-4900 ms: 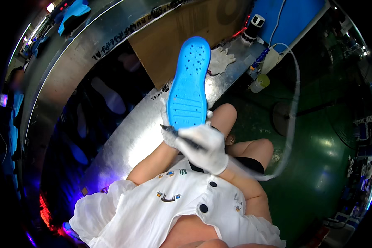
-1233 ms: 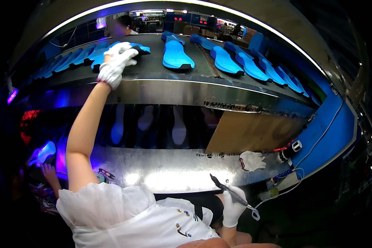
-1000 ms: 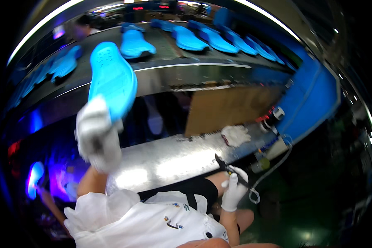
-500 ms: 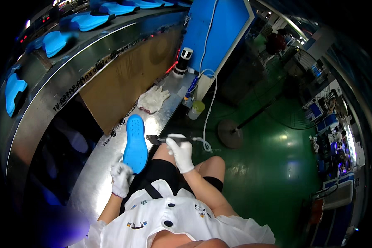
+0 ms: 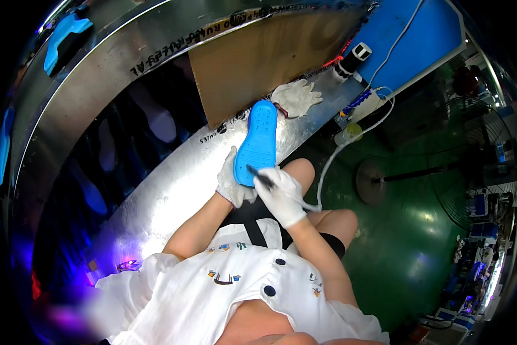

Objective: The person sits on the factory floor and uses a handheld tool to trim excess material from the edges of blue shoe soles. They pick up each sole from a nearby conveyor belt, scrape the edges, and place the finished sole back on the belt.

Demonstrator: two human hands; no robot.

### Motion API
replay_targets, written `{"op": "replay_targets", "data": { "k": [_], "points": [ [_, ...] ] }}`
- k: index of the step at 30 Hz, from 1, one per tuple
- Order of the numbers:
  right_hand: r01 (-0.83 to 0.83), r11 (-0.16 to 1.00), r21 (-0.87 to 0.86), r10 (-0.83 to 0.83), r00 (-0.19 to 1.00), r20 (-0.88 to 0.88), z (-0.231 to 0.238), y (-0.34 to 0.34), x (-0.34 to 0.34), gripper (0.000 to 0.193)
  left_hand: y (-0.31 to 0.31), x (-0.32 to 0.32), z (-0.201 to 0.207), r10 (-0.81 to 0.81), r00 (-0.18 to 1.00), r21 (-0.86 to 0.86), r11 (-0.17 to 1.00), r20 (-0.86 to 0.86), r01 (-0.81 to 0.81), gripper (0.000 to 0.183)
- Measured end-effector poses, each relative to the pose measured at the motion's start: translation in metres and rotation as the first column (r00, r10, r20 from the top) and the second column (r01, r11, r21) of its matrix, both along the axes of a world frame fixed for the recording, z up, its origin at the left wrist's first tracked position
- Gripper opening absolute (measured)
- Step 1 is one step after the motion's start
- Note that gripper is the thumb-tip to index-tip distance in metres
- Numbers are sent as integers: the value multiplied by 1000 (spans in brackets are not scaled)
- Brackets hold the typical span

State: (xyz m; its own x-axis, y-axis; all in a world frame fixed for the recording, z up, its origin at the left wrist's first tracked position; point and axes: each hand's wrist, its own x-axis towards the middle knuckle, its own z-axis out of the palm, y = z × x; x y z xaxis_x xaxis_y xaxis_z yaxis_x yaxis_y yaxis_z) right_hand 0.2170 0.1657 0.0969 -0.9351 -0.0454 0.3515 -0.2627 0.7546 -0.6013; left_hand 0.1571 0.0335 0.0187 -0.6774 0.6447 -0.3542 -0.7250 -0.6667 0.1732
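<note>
A bright blue shoe sole [image 5: 256, 141] with small holes in its upper part tilts over the edge of the metal bench. My left hand [image 5: 230, 183], in a white knit glove, grips the sole's lower left edge; some of its fingers are hidden beneath. My right hand [image 5: 282, 196], gloved in white as well, is closed on a dark-handled brush [image 5: 264, 179] with a pale hose trailing from it. The brush tip is at the sole's lower end; I cannot tell whether it touches.
On the metal bench [image 5: 172, 192] lies a spare white glove [image 5: 297, 98], near a black-and-white cylinder [image 5: 354, 60]. A brown board [image 5: 258, 63] stands behind. Blue soles [image 5: 64, 41] sit on the curved upper ledge. A pedestal fan [image 5: 373, 181] stands on the green floor at right.
The brush in my right hand has moved from beside the sole to over its lower end. My left hand now holds the sole's left edge. The view has shifted, so the bench appears farther right.
</note>
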Motion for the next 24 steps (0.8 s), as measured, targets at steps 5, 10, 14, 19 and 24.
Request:
{"op": "replay_targets", "data": {
  "k": [5,10,14,19,24],
  "points": [
    [68,992,103,-30,943,-332,29,37,-25,16,5,18,38,-65,985,262,959,-161,106,79],
    [-271,938,-215,195,928,-316,55,8,-9,18,24,20,64,230,944,31,969,238,-244,94],
    [-30,878,-478,-96,967,-237,55,16,-11,12,10,31,54,-140,967,611,754,-213,243,102],
    [-362,925,-115,317,902,-293,71,-7,23,14,17,33,52,166,972,323,940,-166,-105,94],
    [-171,971,-165,77,882,-464,60,12,8,19,17,29,48,104,984,564,826,-146,-3,100]
  ]
}}
